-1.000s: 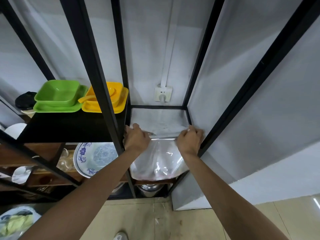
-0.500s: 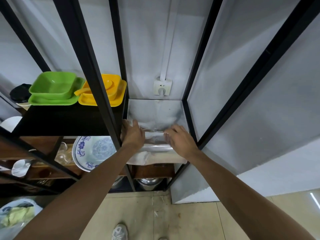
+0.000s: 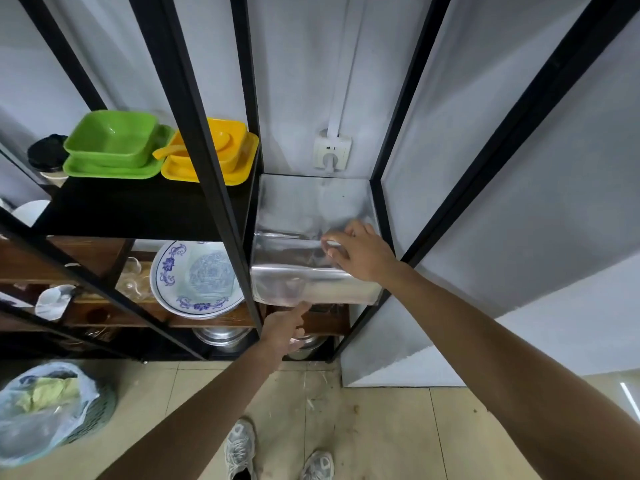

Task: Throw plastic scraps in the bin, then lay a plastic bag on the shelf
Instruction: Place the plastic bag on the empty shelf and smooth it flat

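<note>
Now the left hand point(image 3: 284, 329) has dropped off the plastic bag point(image 3: 313, 242), its grip open below the shelf point(image 3: 375, 202) at frame centre, while the right hand point(image 3: 360, 252) presses it flat, open-palmed, suggesting laying is nearly complete.

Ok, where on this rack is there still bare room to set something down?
Bare patches: the black shelf in front of the green dishes and yellow dishes, and the back of the bag-covered shelf below the wall socket. Crowded: the wooden shelf holding the blue-patterned plate.
</note>
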